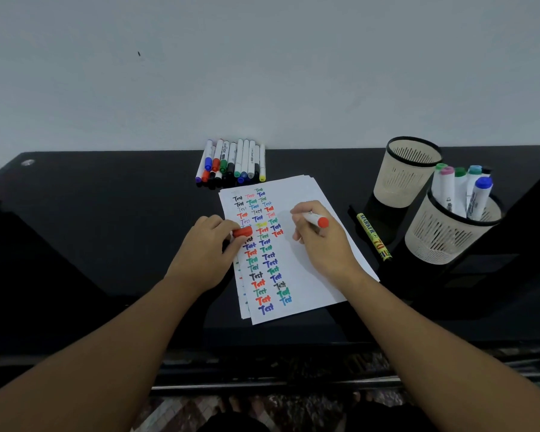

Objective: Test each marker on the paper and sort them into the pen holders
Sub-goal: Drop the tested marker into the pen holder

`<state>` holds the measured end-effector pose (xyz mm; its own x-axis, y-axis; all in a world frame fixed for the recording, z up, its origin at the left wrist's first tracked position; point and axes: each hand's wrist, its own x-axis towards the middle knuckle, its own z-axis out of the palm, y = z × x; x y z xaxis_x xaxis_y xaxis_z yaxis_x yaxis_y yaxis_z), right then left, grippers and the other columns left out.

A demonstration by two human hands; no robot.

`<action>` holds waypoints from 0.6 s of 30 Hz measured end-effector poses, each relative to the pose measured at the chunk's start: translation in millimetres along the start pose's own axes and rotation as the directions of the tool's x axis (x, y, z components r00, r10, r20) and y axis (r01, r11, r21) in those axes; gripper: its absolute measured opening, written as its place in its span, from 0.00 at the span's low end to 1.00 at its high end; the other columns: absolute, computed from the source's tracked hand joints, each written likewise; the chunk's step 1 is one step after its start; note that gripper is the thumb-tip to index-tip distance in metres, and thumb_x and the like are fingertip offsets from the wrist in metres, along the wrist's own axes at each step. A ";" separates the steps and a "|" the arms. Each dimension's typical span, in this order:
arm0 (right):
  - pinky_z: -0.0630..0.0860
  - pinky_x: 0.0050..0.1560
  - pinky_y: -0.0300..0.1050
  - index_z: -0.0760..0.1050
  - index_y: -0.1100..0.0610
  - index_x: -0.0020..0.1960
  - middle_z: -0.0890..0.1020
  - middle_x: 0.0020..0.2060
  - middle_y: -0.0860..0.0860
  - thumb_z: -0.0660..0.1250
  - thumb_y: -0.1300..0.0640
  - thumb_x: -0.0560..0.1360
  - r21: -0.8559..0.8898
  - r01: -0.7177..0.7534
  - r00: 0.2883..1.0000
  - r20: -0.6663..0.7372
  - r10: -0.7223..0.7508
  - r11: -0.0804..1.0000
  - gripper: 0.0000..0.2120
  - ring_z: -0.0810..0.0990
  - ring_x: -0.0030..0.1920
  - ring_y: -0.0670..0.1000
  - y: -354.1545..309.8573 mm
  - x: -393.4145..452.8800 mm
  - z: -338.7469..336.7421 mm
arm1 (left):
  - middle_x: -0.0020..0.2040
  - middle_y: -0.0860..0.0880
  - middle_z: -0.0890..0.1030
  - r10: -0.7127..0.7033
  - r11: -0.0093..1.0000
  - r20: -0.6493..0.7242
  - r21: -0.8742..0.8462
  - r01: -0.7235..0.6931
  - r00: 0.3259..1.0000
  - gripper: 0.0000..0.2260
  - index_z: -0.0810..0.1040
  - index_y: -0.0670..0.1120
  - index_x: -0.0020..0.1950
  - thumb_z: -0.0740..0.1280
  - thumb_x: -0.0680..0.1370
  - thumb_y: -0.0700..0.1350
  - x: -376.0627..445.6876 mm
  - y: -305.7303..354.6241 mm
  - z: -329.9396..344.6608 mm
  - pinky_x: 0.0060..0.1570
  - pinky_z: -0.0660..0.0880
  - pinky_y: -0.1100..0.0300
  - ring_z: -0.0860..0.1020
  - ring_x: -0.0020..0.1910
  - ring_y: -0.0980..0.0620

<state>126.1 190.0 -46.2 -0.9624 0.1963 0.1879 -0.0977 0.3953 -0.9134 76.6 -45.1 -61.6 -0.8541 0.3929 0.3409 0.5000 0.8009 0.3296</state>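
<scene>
White paper [312,275] covered with coloured "Test" words lies mid-table. My right hand [321,241] grips a red marker [317,220], its tip hidden under my fingers over the sheet. My left hand [206,254] pinches the red cap [243,232] at the paper's left edge. A row of several markers [231,162] lies beyond the paper by the wall. Two beige mesh pen holders stand at the right: the far holder [402,176] looks empty, the near holder [443,235] has several markers in it.
A yellow marker [374,236] lies on the black table [106,213] between the paper and the holders. The wall runs along the table's far edge. The table's front edge is near my forearms, with patterned floor below.
</scene>
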 end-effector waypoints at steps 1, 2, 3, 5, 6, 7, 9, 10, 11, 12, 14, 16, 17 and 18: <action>0.80 0.55 0.50 0.76 0.45 0.60 0.83 0.42 0.44 0.62 0.54 0.85 -0.021 -0.006 1.000 0.016 0.007 1.000 0.07 0.82 0.47 0.45 -0.6 0.0 -0.4 | 0.51 0.57 0.75 0.000 1.000 0.000 -0.005 0.000 1.000 0.15 0.78 0.50 0.65 0.65 0.82 0.55 -0.3 0.4 -0.5 0.48 0.68 0.62 0.70 0.50 0.57; 0.79 0.57 0.46 0.75 0.44 0.63 0.84 0.45 0.43 0.62 0.57 0.85 -0.047 -0.018 0.998 0.056 0.020 0.999 0.10 0.82 0.51 0.44 -2.3 0.2 -1.6 | 0.51 0.57 0.76 0.004 1.000 -0.002 -0.013 -0.004 1.000 0.15 0.78 0.50 0.65 0.65 0.82 0.55 -0.9 0.6 -0.7 0.49 0.68 0.62 0.70 0.50 0.58; 0.77 0.59 0.40 0.72 0.44 0.68 0.83 0.51 0.42 0.61 0.61 0.85 -0.079 -0.027 0.992 0.122 0.037 0.997 0.17 0.80 0.56 0.43 -4.6 0.2 -3.7 | 0.52 0.57 0.76 0.011 1.000 -0.007 -0.020 -0.011 1.000 0.14 0.78 0.50 0.65 0.65 0.82 0.54 -1.8 1.1 -1.1 0.49 0.69 0.62 0.70 0.50 0.58; 0.71 0.57 0.28 0.62 0.42 0.77 0.77 0.65 0.42 0.58 0.70 0.82 -0.147 -0.028 0.959 0.275 0.068 0.989 0.31 0.73 0.65 0.42 -10.6 1.2 -8.7 | 0.53 0.56 0.78 0.017 0.999 -0.010 -0.033 -0.017 1.000 0.14 0.78 0.51 0.65 0.64 0.82 0.54 -2.7 1.0 -1.9 0.51 0.71 0.61 0.71 0.51 0.58; 0.69 0.57 0.27 0.59 0.42 0.80 0.73 0.69 0.42 0.57 0.71 0.81 -0.156 -0.025 0.941 0.330 0.076 0.987 0.35 0.69 0.68 0.40 -13.1 2.3 -10.5 | 0.54 0.56 0.78 0.013 0.999 -0.007 -0.037 -0.014 1.000 0.14 0.78 0.51 0.65 0.64 0.82 0.54 -2.8 0.8 -2.2 0.52 0.72 0.60 0.71 0.52 0.58; 0.68 0.59 0.29 0.58 0.41 0.80 0.70 0.71 0.42 0.57 0.71 0.81 -0.134 -0.028 0.929 0.362 0.075 0.991 0.36 0.67 0.70 0.40 -16.1 3.2 -11.3 | 0.55 0.56 0.79 0.008 0.999 -0.004 -0.042 -0.008 1.000 0.13 0.78 0.52 0.65 0.64 0.82 0.54 -2.9 0.8 -2.3 0.53 0.72 0.60 0.71 0.53 0.58; 0.69 0.64 0.38 0.61 0.42 0.80 0.70 0.72 0.43 0.57 0.65 0.84 -0.034 -0.048 0.935 0.350 0.057 0.998 0.29 0.68 0.71 0.42 -21.7 4.1 -9.6 | 0.55 0.56 0.79 0.002 0.999 -0.003 -0.051 -0.002 1.000 0.13 0.78 0.51 0.65 0.65 0.82 0.53 -3.3 2.3 -3.1 0.53 0.72 0.60 0.71 0.53 0.58; 0.72 0.63 0.41 0.65 0.42 0.78 0.73 0.70 0.43 0.58 0.61 0.85 0.015 -0.039 0.951 0.308 0.033 0.999 0.24 0.73 0.69 0.44 -24.3 4.7 -7.8 | 0.55 0.56 0.79 0.000 0.999 -0.006 -0.055 0.000 1.000 0.12 0.78 0.52 0.64 0.65 0.82 0.52 -3.6 3.3 -3.7 0.53 0.72 0.60 0.72 0.53 0.58; 0.75 0.59 0.41 0.69 0.43 0.74 0.76 0.66 0.43 0.58 0.56 0.86 0.038 -0.024 0.968 0.251 0.013 0.999 0.19 0.78 0.64 0.46 -26.3 5.8 -6.1 | 0.55 0.56 0.79 -0.004 0.998 -0.009 -0.058 0.003 1.000 0.12 0.77 0.52 0.64 0.65 0.82 0.52 -4.0 4.6 -4.6 0.53 0.73 0.59 0.72 0.53 0.58; 0.78 0.55 0.41 0.72 0.43 0.71 0.78 0.61 0.41 0.59 0.54 0.86 0.032 -0.008 0.980 0.197 0.001 0.999 0.15 0.83 0.56 0.46 -28.4 7.4 -5.0 | 0.55 0.56 0.78 -0.008 0.998 -0.012 -0.062 0.007 1.000 0.12 0.77 0.52 0.64 0.66 0.82 0.52 -4.6 5.7 -5.4 0.54 0.73 0.58 0.72 0.53 0.57; 0.80 0.51 0.46 0.71 0.41 0.68 0.80 0.57 0.41 0.60 0.52 0.86 -0.046 0.014 0.983 0.182 -0.006 0.999 0.13 0.85 0.43 0.48 -30.5 12.2 -6.2 | 0.54 0.57 0.77 -0.014 0.998 -0.016 -0.068 0.013 1.000 0.11 0.76 0.52 0.64 0.65 0.82 0.51 -5.3 7.2 -6.5 0.54 0.74 0.57 0.73 0.53 0.57; 0.80 0.50 0.48 0.61 0.40 0.73 0.82 0.58 0.46 0.61 0.52 0.86 -0.185 0.046 0.962 0.272 0.006 0.982 0.18 0.83 0.43 0.49 -29.9 15.8 -9.0 | 0.52 0.58 0.75 -0.016 0.997 -0.022 -0.070 0.015 1.000 0.11 0.76 0.52 0.64 0.65 0.82 0.52 -5.7 7.1 -6.3 0.53 0.74 0.57 0.73 0.52 0.57; 0.80 0.50 0.49 0.59 0.42 0.74 0.83 0.59 0.47 0.62 0.51 0.85 -0.305 0.100 0.950 0.311 0.000 0.947 0.20 0.83 0.45 0.50 -28.9 17.1 -10.3 | 0.52 0.58 0.74 -0.019 0.997 -0.021 -0.069 0.018 1.000 0.11 0.76 0.52 0.64 0.65 0.82 0.52 -5.8 6.7 -6.1 0.53 0.74 0.57 0.73 0.52 0.57; 0.80 0.49 0.51 0.61 0.45 0.73 0.83 0.58 0.48 0.62 0.50 0.85 -0.444 0.172 0.942 0.335 -0.015 0.879 0.19 0.82 0.47 0.50 -27.2 18.0 -11.1 | 0.52 0.57 0.75 -0.023 0.998 -0.021 -0.066 0.021 1.000 0.11 0.76 0.52 0.64 0.65 0.82 0.52 -5.7 6.2 -5.7 0.53 0.74 0.57 0.73 0.51 0.57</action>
<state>114.3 192.8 -14.0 -0.9901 -0.1212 0.0701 -0.1387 0.7798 -0.6105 85.4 -45.0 -56.4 -0.8620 0.3648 0.3519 0.4900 0.7774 0.3945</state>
